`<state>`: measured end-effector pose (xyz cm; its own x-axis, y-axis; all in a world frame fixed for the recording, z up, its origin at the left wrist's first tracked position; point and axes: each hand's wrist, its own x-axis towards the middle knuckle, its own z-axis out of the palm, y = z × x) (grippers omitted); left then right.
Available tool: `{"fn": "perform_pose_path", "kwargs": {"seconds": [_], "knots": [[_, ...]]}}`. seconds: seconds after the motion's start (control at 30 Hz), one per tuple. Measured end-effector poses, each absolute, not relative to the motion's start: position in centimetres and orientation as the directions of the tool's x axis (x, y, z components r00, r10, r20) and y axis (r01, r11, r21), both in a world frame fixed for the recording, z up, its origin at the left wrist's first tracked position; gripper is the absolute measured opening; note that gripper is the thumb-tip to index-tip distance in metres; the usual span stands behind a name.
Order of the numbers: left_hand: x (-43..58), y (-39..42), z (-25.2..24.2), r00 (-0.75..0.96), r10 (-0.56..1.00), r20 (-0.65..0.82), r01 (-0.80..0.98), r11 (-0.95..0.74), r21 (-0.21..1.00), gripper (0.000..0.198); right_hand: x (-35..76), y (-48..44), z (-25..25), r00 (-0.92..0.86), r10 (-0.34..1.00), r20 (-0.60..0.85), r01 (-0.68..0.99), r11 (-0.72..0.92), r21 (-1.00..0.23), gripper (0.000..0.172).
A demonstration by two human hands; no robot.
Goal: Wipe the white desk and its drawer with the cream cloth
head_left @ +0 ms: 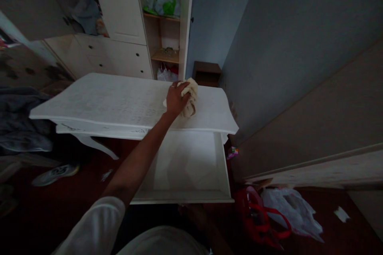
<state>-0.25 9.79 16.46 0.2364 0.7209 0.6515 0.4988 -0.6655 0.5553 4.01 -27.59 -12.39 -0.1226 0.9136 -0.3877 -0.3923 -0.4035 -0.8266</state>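
My left hand (175,99) is closed on a crumpled cream cloth (192,95), which rests on the top of the white table (119,91). The left arm reaches over a pulled-out drawer (191,159) whose inside shows a bare white bottom. Close below the drawer's front edge is my right hand (188,209). It lies in dark shadow with its fingers mostly hidden, and whether it grips the drawer front does not show.
A wardrobe (119,8) with open doors and shelves stands behind the table, beside a small brown cabinet (207,72). On the floor at the right lie a red bag (257,219) and a white plastic bag (295,211). A shoe (56,174) lies at the left.
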Motion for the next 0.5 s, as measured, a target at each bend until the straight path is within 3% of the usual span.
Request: {"fn": "perform_pose_path", "kwargs": {"seconds": [0.07, 0.13, 0.23, 0.37, 0.5], "knots": [[0.3, 11.0, 13.4, 0.366, 0.794, 0.485, 0.523, -0.607, 0.598, 0.046, 3.9, -27.5, -11.5, -0.107, 0.893, -0.437, -0.441, -0.436, -0.784, 0.022], [0.5, 11.3, 11.0, 0.449, 0.818, 0.360, 0.545, -0.570, 0.615, 0.062, 3.9, -27.4, -10.7, -0.103, 0.882, -0.460, -0.477, -0.450, -0.755, 0.025], [-0.4, 11.3, 9.8, 0.398, 0.793, 0.462, 0.484, -0.609, 0.628, 0.077, 3.8, -27.5, -9.7, -0.108, 0.880, -0.463, -0.506, -0.449, -0.736, 0.031], [-4.5, 12.4, 10.6, 0.229, 0.751, 0.619, 0.461, -0.644, 0.611, 0.058, 3.7, -27.8, -8.4, -0.129, 0.879, -0.459, -0.541, -0.450, -0.710, 0.037], [-10.4, 13.6, 9.7, 0.139, 0.838, 0.527, 0.575, -0.502, 0.647, 0.040, 3.5, -28.0, -7.6, -0.098, 0.875, -0.474, -0.558, -0.443, -0.702, 0.042]]}}
